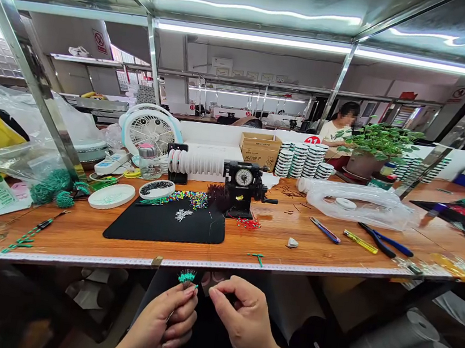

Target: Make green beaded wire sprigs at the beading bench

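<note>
My left hand is closed around a bundle of thin dark strands with green tips, which fan out above the thumb. My right hand is beside it, a short gap away, with thumb and forefinger pinched together. Whatever is between those fingertips, if anything, is too small to make out. Both hands are over my lap, in front of the table edge. On the table beyond them lies a black mat bearing a pile of clear little beads and many coloured beads.
A black hand-cranked counter machine carries a row of white spools. Pliers, a yellow-handled tool and a blue-handled tool lie to the right. A measuring tape runs along the table edge. Another person sits across.
</note>
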Action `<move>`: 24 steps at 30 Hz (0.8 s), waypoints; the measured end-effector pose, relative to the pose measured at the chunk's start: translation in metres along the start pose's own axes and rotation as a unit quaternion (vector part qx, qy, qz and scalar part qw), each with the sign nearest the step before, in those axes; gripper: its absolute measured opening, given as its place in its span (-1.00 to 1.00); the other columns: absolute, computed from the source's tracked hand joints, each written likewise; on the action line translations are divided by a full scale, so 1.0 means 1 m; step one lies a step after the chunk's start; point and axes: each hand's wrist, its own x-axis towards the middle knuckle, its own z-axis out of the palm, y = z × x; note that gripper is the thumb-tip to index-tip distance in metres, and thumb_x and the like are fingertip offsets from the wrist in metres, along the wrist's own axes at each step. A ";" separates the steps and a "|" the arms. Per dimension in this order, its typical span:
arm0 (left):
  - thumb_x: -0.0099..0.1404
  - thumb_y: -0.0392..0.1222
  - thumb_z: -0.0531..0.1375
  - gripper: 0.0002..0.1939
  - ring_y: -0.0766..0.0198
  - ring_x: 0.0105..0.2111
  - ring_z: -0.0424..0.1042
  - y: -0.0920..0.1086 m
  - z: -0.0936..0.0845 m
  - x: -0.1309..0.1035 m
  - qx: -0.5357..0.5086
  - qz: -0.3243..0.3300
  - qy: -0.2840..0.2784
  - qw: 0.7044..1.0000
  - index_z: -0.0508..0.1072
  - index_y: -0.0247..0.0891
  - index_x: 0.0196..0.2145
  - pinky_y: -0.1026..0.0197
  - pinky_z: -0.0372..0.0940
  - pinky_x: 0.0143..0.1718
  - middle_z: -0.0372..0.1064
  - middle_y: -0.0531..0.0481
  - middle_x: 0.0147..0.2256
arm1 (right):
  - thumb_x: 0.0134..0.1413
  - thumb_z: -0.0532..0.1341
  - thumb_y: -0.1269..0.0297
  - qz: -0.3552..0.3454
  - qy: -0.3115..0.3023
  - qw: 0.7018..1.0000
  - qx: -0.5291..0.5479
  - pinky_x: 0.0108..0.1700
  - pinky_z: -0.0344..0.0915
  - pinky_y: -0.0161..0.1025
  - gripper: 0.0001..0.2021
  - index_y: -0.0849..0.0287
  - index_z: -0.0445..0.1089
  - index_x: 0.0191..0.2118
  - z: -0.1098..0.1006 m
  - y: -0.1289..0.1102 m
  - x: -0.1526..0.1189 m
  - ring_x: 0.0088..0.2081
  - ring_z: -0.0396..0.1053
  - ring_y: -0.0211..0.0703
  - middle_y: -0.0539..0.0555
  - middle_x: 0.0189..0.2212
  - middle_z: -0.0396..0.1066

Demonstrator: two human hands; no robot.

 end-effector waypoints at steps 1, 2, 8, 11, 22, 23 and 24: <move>0.18 -0.20 0.23 -0.75 0.57 -0.74 -0.25 0.000 0.000 0.000 -0.013 -0.007 -0.003 1.000 0.20 -0.28 -0.50 0.47 -0.25 -0.77 -0.15 0.26 -0.68 | 0.08 0.17 0.29 -0.034 0.009 0.999 -0.017 -0.49 0.11 -0.36 -0.82 0.23 0.46 -0.45 0.000 0.001 0.000 -0.54 0.18 -0.31 0.01 -0.59 0.29; 0.17 -0.20 0.24 -0.74 0.57 -0.74 -0.25 0.001 -0.001 0.001 -0.025 -0.013 -0.004 1.000 0.20 -0.28 -0.51 0.47 -0.24 -0.77 -0.14 0.27 -0.68 | 0.08 0.17 0.31 -0.070 0.015 0.997 -0.035 -0.49 0.10 -0.36 -0.83 0.24 0.46 -0.43 0.000 0.001 0.000 -0.55 0.17 -0.31 0.01 -0.59 0.27; 0.17 -0.21 0.25 -0.71 0.58 -0.75 -0.24 -0.001 -0.005 0.004 -0.062 -0.030 0.010 0.998 0.19 -0.29 -0.53 0.48 -0.24 -0.78 -0.13 0.26 -0.68 | 0.07 0.16 0.44 -0.206 0.026 0.974 -0.090 -0.51 0.06 -0.36 -0.90 0.26 0.43 -0.39 0.000 0.003 0.000 -0.57 0.13 -0.32 0.00 -0.63 0.24; 0.14 -0.20 0.28 -0.71 0.59 -0.75 -0.24 -0.002 -0.006 0.005 -0.068 -0.031 0.018 0.997 0.21 -0.30 -0.53 0.49 -0.25 -0.78 -0.12 0.26 -0.68 | 0.06 0.17 0.45 -0.218 0.022 0.971 -0.096 -0.51 0.05 -0.35 -0.92 0.26 0.42 -0.37 0.002 0.005 -0.001 -0.57 0.13 -0.32 0.00 -0.62 0.25; 0.13 -0.11 0.28 -0.70 0.55 -0.74 -0.24 -0.005 -0.001 0.004 0.036 -0.003 0.015 0.999 0.22 -0.27 -0.51 0.46 -0.25 -0.77 -0.10 0.25 -0.67 | 0.11 0.15 0.40 -0.192 0.019 0.974 -0.121 -0.48 0.10 -0.34 -0.87 0.26 0.45 -0.35 0.002 0.009 0.001 -0.54 0.17 -0.29 0.03 -0.59 0.26; 0.10 -0.08 0.29 -0.69 0.55 -0.73 -0.25 -0.006 -0.001 0.004 0.057 0.005 0.024 0.998 0.24 -0.27 -0.50 0.45 -0.27 -0.77 -0.11 0.26 -0.68 | 0.12 0.14 0.39 -0.175 0.010 0.978 -0.116 -0.47 0.12 -0.34 -0.85 0.25 0.46 -0.35 0.003 0.009 0.001 -0.53 0.19 -0.28 0.03 -0.58 0.27; 0.08 -0.05 0.30 -0.68 0.55 -0.73 -0.26 -0.006 0.000 0.005 0.079 0.013 0.036 0.996 0.25 -0.27 -0.49 0.45 -0.29 -0.76 -0.13 0.27 -0.69 | 0.13 0.13 0.37 -0.153 0.001 0.982 -0.109 -0.46 0.13 -0.34 -0.84 0.24 0.46 -0.35 0.003 0.009 0.001 -0.51 0.21 -0.28 0.04 -0.57 0.29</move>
